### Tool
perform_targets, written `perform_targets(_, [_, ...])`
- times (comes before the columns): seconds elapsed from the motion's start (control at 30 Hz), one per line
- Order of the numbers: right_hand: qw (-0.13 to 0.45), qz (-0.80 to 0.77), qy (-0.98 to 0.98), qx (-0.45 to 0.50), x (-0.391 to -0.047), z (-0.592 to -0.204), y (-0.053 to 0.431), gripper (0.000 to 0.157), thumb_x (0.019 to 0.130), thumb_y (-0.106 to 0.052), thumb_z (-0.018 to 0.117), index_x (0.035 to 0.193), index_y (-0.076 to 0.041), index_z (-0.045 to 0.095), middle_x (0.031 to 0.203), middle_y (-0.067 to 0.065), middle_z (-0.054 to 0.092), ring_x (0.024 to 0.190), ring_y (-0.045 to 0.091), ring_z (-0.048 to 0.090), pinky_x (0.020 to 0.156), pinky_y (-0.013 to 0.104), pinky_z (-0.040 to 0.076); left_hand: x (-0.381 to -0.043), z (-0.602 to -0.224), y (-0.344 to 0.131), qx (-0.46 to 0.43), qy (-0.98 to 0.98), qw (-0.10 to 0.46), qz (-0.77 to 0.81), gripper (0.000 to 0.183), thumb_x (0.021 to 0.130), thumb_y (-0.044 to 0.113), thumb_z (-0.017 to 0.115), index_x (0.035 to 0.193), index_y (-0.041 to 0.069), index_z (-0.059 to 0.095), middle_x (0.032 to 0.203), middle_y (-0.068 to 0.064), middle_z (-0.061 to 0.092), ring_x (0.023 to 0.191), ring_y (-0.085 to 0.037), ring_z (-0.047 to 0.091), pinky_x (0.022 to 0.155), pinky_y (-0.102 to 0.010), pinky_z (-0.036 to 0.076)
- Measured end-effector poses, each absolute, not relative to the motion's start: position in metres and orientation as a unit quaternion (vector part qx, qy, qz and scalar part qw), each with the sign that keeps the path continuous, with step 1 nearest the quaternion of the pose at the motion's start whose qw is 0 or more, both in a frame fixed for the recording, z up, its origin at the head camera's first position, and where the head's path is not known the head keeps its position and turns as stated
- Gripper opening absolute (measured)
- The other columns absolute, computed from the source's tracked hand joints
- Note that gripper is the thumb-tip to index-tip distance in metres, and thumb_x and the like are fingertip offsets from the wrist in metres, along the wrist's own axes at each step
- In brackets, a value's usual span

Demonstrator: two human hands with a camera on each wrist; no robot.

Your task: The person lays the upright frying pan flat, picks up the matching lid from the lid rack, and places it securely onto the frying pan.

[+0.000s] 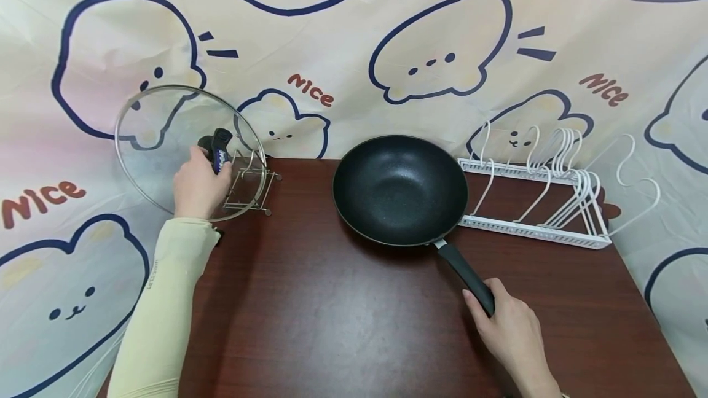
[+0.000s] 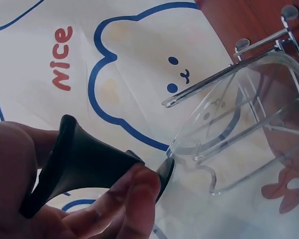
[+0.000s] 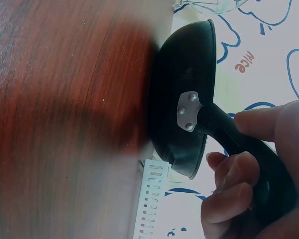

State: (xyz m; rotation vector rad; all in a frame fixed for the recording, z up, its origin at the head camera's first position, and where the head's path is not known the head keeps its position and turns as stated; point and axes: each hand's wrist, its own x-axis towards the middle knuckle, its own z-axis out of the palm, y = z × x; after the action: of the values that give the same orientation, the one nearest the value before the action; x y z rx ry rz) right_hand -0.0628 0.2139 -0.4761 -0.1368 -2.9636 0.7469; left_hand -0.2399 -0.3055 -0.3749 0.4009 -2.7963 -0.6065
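Observation:
My left hand (image 1: 200, 188) grips the black knob (image 2: 84, 159) of a round glass lid (image 1: 160, 124). The lid stands tilted up on edge at the left, in front of a small metal wire rack (image 1: 270, 196). Through the clear glass, part of the rack's wire shows; whether the lid's rim bears on it, I cannot tell. With my right hand (image 1: 514, 330) I hold the black handle (image 1: 469, 276) of a black wok (image 1: 399, 192). The wok is face up over the middle back of the table, its handle pointing toward me at the right.
A white rack (image 1: 533, 233) with several upright white wire dividers stands at the back right, beside the wok. Brown wood-grain tabletop (image 1: 332, 312) lies in front. A cartoon-printed cloth (image 1: 343, 48) hangs along the back and both sides.

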Motion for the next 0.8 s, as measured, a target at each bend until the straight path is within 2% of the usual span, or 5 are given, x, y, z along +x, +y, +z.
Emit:
perform_targets(0.13, [0.039,0.243,-0.968,-0.046,-0.0631,-0.4763,0.2141,0.038,0.099,-0.046,0.067,0.113,-0.01,0.065,0.059,-0.002,0.045,0.055,0.017,0.046,0.052,0.033,0.034,-0.2404,-0.3734,-0.3079,0.126,-0.96,0.079,-0.237,0.061,0.104,0.042,0.048,0.131,-0.013,0.044,0.112,-0.038,0.063,0.099,-0.054,0.065,0.083,-0.061,0.051])
perform_targets(0.23, [0.04,0.243,-0.968,-0.046,-0.0631,-0.4761,0.2138,0.038,0.099,-0.046,0.067,0.113,-0.01,0.065,0.059,-0.002,0.045,0.054,0.017,0.045,0.051,0.033,0.033,-0.2406,-0.3725,-0.3085,0.108,-0.946,0.045,-0.302,0.055,0.106,0.04,0.045,0.128,-0.01,0.044,0.103,-0.028,0.071,0.081,-0.036,0.073,0.076,-0.046,0.056])
perform_targets(0.33, [0.043,0.242,-0.968,-0.045,-0.0633,-0.476,0.2135,0.037,0.099,-0.045,0.068,0.112,-0.01,0.065,0.058,-0.002,0.044,0.054,0.017,0.045,0.051,0.032,0.033,-0.2416,-0.3722,-0.3074,0.106,-0.916,0.015,-0.387,0.045,0.108,0.034,0.044,0.129,-0.006,0.04,0.09,-0.015,0.074,0.064,-0.021,0.073,0.067,-0.033,0.06])
perform_targets(0.5, [0.038,0.243,-0.968,-0.046,-0.0631,-0.4758,0.2139,0.038,0.099,-0.046,0.067,0.112,-0.011,0.065,0.059,-0.002,0.044,0.054,0.017,0.045,0.05,0.033,0.033,-0.2441,-0.3736,-0.3063,0.109,-0.883,0.005,-0.456,0.039,0.11,0.029,0.042,0.127,-0.005,0.036,0.079,-0.004,0.067,0.058,-0.015,0.069,0.06,-0.032,0.062])
perform_targets(0.8, [0.04,0.241,-0.969,-0.046,-0.0631,-0.4762,0.2143,0.037,0.098,-0.046,0.068,0.112,-0.011,0.065,0.059,-0.002,0.045,0.055,0.018,0.046,0.051,0.034,0.034,-0.2461,-0.38,-0.3054,0.106,-0.878,0.004,-0.467,0.037,0.112,0.023,0.031,0.129,-0.01,0.035,0.093,-0.014,0.061,0.056,-0.011,0.068,0.061,-0.031,0.063])
